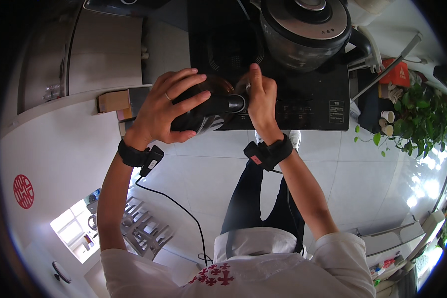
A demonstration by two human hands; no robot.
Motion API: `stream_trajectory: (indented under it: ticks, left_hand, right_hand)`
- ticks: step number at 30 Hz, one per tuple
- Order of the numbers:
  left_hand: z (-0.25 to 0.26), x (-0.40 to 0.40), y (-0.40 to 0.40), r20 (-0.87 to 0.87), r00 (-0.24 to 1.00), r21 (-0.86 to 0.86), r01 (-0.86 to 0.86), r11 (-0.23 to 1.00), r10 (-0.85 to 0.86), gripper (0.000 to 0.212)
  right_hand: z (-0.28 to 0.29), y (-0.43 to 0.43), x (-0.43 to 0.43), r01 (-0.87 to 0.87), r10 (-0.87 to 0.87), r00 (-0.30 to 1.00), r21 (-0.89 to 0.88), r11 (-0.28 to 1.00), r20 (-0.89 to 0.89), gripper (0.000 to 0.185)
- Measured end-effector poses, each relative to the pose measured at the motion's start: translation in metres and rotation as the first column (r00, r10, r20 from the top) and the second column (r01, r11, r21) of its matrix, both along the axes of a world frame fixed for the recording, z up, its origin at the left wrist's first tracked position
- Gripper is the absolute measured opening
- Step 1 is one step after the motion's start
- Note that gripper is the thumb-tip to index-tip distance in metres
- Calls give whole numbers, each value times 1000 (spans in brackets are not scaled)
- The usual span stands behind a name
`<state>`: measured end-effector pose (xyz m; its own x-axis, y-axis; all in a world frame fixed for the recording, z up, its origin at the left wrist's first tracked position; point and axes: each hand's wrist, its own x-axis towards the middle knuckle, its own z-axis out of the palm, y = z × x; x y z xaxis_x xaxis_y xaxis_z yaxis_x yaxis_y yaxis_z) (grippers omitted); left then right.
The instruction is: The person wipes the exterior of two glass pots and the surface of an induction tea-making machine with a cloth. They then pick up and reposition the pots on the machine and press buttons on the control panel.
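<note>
A dark glass pot (221,88) with a black plastic collar (218,106) is held between my hands, tilted over the front edge of a black glass cooktop (305,85). My left hand (171,100), with a ring on one finger, spreads around its left side. My right hand (262,97) grips the pot at its right with the thumb pointing up; the fingers hide the handle area. Whether the pot holds anything is hard to tell through the dark glass. Behind my right hand stands a large glass kettle (301,52) with a metal lid and black handle.
Cardboard boxes (113,101) sit left of the cooktop. To the right are a metal rod (387,67), a red box (396,74), paper cups (387,116) and a leafy potted plant (428,115). Cables run from black wristbands (132,154) on both my wrists.
</note>
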<state>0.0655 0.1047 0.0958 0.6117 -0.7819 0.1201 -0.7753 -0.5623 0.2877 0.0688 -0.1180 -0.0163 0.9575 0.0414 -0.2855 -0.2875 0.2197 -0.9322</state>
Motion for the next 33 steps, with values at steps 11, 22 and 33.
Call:
stream_trajectory:
  ticks: [11,22,33]
  left_hand:
    - [12,-23,-11,24,964,109,-265,958,264,52]
    - [-6,-30,-26,151,922,-38,-355,934,357,48]
    - [3,9,-12,141,986,150,-113,982,92,55]
  right_hand:
    - [18,-3,-43,213,-205,834,43,976,512,38]
    - [11,-16,-18,-37,231,650,-273,961,724,55]
    - [-1,-35,-39,-125,458,614,-494,861,643,51]
